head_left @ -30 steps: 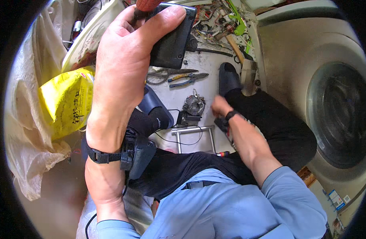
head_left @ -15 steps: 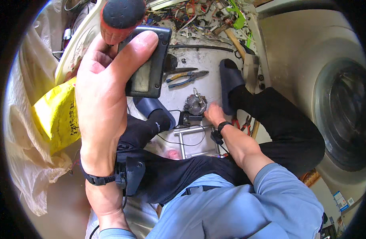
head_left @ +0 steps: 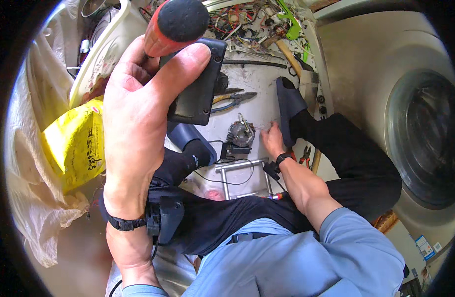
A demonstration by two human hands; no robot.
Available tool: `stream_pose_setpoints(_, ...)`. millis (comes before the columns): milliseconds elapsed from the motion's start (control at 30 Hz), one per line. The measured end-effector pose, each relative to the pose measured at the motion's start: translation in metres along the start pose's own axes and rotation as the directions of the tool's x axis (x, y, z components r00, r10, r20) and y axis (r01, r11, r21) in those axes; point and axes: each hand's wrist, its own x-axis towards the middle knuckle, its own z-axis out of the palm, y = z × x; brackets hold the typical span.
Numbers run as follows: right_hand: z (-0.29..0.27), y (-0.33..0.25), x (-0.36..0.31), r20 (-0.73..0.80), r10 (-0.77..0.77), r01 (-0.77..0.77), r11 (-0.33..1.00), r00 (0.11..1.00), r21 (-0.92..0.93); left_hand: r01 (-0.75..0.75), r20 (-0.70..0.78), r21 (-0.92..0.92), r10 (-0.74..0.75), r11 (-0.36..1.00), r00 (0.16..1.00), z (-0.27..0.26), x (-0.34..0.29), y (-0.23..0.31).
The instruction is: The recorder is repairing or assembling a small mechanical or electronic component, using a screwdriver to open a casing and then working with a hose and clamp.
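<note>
My left hand (head_left: 138,109) is raised close to the view, closed around a flat black rectangular case (head_left: 195,99) with screws at its corners. The thumb presses on the case's face. A screwdriver (head_left: 175,27) with a red and black handle is also in this hand, its black butt toward me and its shaft hidden. Low over the white surface, my right hand (head_left: 273,141) has its fingers partly spread and nothing visible in them. Just left of it lies a round, dark grey metal part (head_left: 241,133) with a thin metal piece standing up from it.
Pliers (head_left: 235,100) lie beyond the metal part, red-handled pliers (head_left: 305,156) beside my right wrist. A silver metal frame (head_left: 225,180) is near my lap. Wires and scraps (head_left: 247,22) fill the far end, with a hammer (head_left: 289,57). A yellow bag (head_left: 76,143) is at left.
My left hand has shifted right with the case and screwdriver, and the case has tilted, so its light panel no longer shows. My right hand has moved slightly right, its fingers more spread.
</note>
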Motion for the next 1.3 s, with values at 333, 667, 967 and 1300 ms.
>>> stream_pose_setpoints(333,0.005,-0.021,0.017,0.020,-0.215,0.213,0.949,0.976,-0.232,0.028,-0.031,0.163,-0.023,0.986,0.999,-0.002,-0.004,-0.003)
stream_pose_setpoints(667,0.005,-0.005,0.046,0.085,-0.428,0.433,0.857,0.900,-0.279,0.020,-0.014,0.126,-0.018,0.992,1.000,0.001,-0.003,-0.002)
stream_pose_setpoints(967,-0.004,-0.023,0.034,-0.102,-0.247,0.244,0.969,0.964,-0.041,-0.023,-0.020,0.109,0.026,0.994,0.999,0.000,-0.006,-0.001)
stream_pose_setpoints(1300,0.001,-0.046,0.014,-0.145,-0.041,0.015,0.984,0.989,-0.178,-0.005,-0.034,0.111,0.009,0.994,0.999,-0.004,-0.010,-0.003)
